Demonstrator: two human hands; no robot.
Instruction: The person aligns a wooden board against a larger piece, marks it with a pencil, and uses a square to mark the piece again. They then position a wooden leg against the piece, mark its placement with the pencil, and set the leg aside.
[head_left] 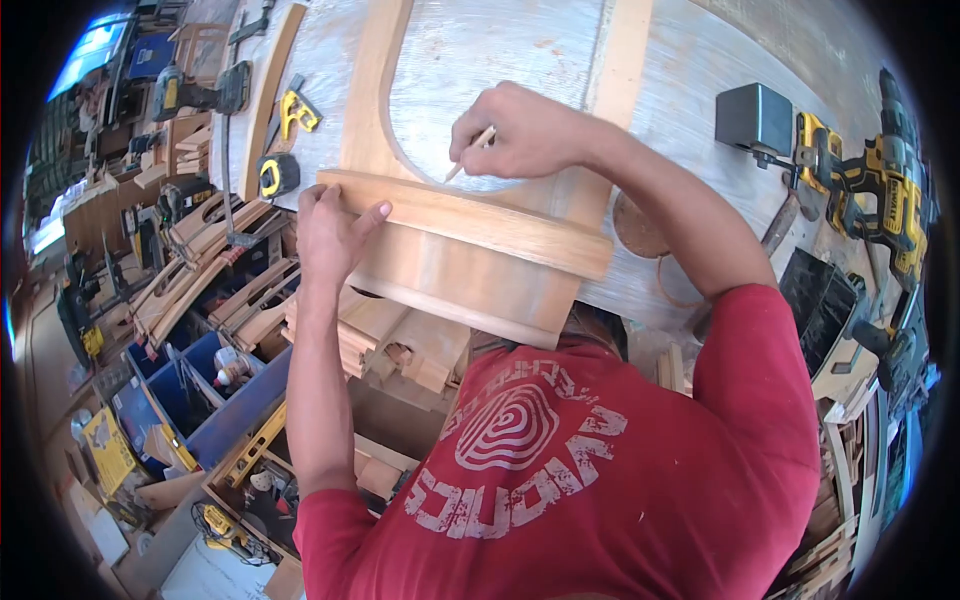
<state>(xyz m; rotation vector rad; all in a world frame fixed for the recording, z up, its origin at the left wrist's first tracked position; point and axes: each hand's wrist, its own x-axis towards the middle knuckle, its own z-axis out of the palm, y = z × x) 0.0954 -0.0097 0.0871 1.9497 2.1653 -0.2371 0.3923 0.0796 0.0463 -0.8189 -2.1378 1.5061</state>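
A pencil (485, 138) sits in my right hand (520, 128), fingers closed round it, its tip pointing down near the curved inner edge of a wooden frame (372, 120). Across the lower part of this frame lies a straight wooden strip (470, 215), slightly slanted. My left hand (332, 232) grips the strip's left end, thumb along its top face and fingers over the far edge. Between the strip and my body, the frame's wide lower board (460, 280) shows, ending in a rounded edge close to my shirt.
Left on the worktable (480, 90) are a tape measure (278, 175), a yellow square (298, 113) and a drill (200, 90). On the right stand a dark metal box (753, 118), yellow-black power tools (890, 190) and a round wooden piece (640, 225). Blue bins (240, 420) and wood pieces crowd the lower left.
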